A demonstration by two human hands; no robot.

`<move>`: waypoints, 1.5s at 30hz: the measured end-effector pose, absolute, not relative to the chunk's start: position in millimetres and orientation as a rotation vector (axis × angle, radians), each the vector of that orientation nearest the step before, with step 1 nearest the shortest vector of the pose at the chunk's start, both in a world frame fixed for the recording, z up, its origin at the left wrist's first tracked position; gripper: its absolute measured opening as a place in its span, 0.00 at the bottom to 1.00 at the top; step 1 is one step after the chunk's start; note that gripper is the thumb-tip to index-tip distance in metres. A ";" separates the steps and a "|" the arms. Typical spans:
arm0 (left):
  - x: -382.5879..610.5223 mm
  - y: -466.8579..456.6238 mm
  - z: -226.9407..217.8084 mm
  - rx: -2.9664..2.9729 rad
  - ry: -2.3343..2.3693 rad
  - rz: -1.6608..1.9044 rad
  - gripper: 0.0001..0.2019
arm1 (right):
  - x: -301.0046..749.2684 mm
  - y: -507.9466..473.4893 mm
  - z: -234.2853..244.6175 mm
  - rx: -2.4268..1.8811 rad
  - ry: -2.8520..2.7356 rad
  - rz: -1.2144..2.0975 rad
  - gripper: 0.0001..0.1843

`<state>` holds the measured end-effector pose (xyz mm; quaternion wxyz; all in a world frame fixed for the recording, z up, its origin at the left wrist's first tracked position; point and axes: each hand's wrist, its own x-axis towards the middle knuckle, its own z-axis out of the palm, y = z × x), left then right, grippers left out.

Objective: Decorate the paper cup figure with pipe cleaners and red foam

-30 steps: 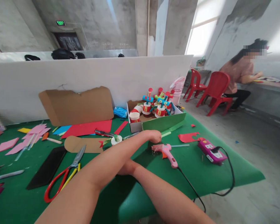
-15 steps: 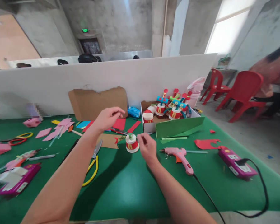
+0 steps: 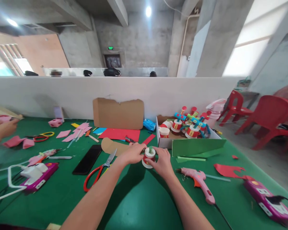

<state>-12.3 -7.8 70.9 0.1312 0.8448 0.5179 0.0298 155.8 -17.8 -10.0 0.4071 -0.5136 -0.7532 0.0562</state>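
Observation:
A small upturned paper cup (image 3: pixel 148 162) with a red wrapper and yellow label stands on the green table. A folded green paper spring (image 3: pixel 151 149) rises from its white top. My left hand (image 3: pixel 133 153) is closed at the cup's left side, and its fingers hide the folded strip there. My right hand (image 3: pixel 164 161) grips the cup's right side, thumb across the front. Scissors with red and yellow handles (image 3: pixel 93 179) lie left of my left forearm, partly covered by it. On the right rests a pink glue gun (image 3: pixel 199 179) with a clear glue stick.
Finished cup figures (image 3: pixel 192 131) stand in a box (image 3: pixel 165 143) at the back right. A black phone (image 3: pixel 87 159), red paper (image 3: pixel 121 134) and brown cardboard (image 3: pixel 118 113) lie left. Purple power strips (image 3: pixel 266 201) flank the work area. Another person's hand (image 3: pixel 6 127) shows far left.
My left hand has come down from above to the cup's left side. My right hand has closed around its right side. The view has tilted up and turned left.

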 end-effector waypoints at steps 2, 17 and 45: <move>-14.7 -7.6 69.9 2.462 1.467 0.108 0.14 | 156.2 -17.7 -9.8 -1.295 -1.900 0.165 0.22; -42.5 38.5 84.4 2.536 1.707 0.197 0.12 | 178.5 -16.6 16.8 -1.287 -1.546 0.127 0.27; -68.3 33.1 77.6 2.127 1.796 0.393 0.08 | 155.2 -40.6 26.1 -0.998 -2.048 0.331 0.22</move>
